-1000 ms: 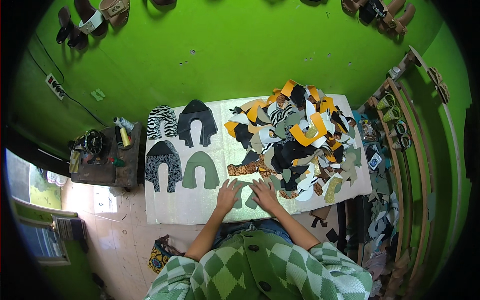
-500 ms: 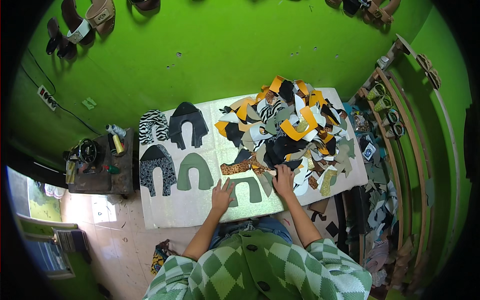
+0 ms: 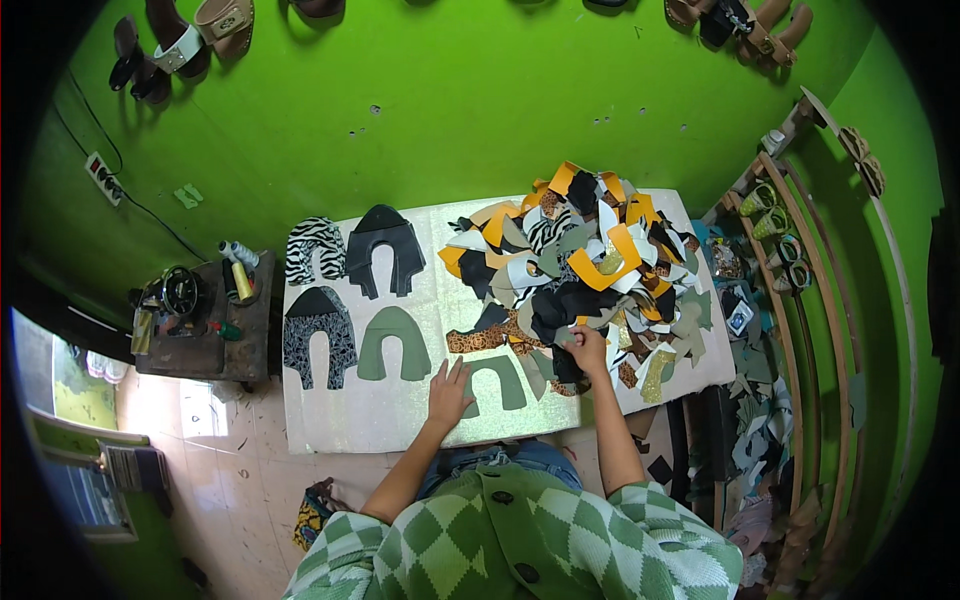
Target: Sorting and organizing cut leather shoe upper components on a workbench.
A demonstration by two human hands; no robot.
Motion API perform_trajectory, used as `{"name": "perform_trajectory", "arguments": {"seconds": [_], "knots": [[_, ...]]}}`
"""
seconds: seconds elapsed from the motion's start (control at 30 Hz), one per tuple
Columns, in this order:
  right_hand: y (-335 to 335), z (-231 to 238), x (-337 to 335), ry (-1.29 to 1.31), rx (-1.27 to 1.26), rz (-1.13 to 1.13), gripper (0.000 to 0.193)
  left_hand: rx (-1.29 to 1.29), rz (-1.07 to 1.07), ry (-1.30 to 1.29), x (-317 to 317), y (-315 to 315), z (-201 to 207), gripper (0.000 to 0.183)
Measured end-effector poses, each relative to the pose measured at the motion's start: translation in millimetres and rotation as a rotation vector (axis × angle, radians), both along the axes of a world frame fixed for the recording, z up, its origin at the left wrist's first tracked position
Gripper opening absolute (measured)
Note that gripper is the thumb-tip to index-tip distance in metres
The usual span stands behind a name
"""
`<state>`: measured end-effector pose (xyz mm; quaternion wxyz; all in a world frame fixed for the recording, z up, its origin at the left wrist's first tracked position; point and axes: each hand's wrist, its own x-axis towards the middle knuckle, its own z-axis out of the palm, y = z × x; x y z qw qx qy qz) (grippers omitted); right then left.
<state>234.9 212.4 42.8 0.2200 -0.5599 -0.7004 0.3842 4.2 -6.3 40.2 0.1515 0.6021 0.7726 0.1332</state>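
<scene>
My left hand [image 3: 448, 392] lies on the table with its fingers spread, at the left edge of a green U-shaped cut piece [image 3: 508, 383]. My right hand [image 3: 587, 350] is at the near edge of a big heap of mixed scraps [image 3: 610, 265], its fingers closed in a pinch; what is between them is too small to make out. Next to it lie black scraps [image 3: 557, 307] and a leopard-print strip [image 3: 476, 340]. On the left, in two rows, are cut U-shaped pieces: zebra-print [image 3: 303, 238], black [image 3: 377, 228], black-and-grey patterned [image 3: 300, 335] and a green one [image 3: 380, 330].
The pale table [image 3: 345, 425] stands against a green wall. Left of it is a sewing machine [image 3: 178, 292] on a small stand, with thread spools [image 3: 240, 282]. At the right, a wooden rack [image 3: 790, 350] holds sandals, and more scraps [image 3: 755, 420] lie beside the table.
My right hand has moved right and slightly away from me, along the heap's near edge. A dark scrap beside it now shows. My left hand stays beside the green piece.
</scene>
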Motion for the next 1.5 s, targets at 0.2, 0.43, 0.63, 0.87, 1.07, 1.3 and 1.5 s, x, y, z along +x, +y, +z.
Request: {"name": "perform_trajectory", "arguments": {"seconds": [0.2, 0.43, 0.63, 0.87, 1.07, 1.3, 1.5], "knots": [[-2, 38, 7, 0.362, -0.422, 0.183, 0.02, 0.09, 0.061, -0.173, 3, 7, 7, 0.055], [-22, 62, -14, 0.349, -0.178, 0.345, 0.013, 0.322, -0.007, -0.494, 9, 38, 27, 0.042], [-41, 69, -40, 0.43, -0.251, 0.421, 0.008, 0.449, -0.066, -0.669, 10, 63, 45, 0.032], [-28, 44, -38, 0.559, -0.234, 0.134, 0.007, 0.394, 0.27, -0.937, -3, 72, 24, 0.015], [-19, 40, -26, 0.683, -0.2, 0.138, 0.027, 0.205, 0.203, -1.059, -29, 99, 10, 0.024], [-23, 45, -35, 0.706, -0.331, 0.135, 0.031, 0.207, 0.227, -0.939, -20, 117, 34, 0.04], [-31, 43, -61, 0.643, -0.383, 0.294, 0.033, 0.083, 0.113, -1.393, -24, 100, 17, 0.02]]}}
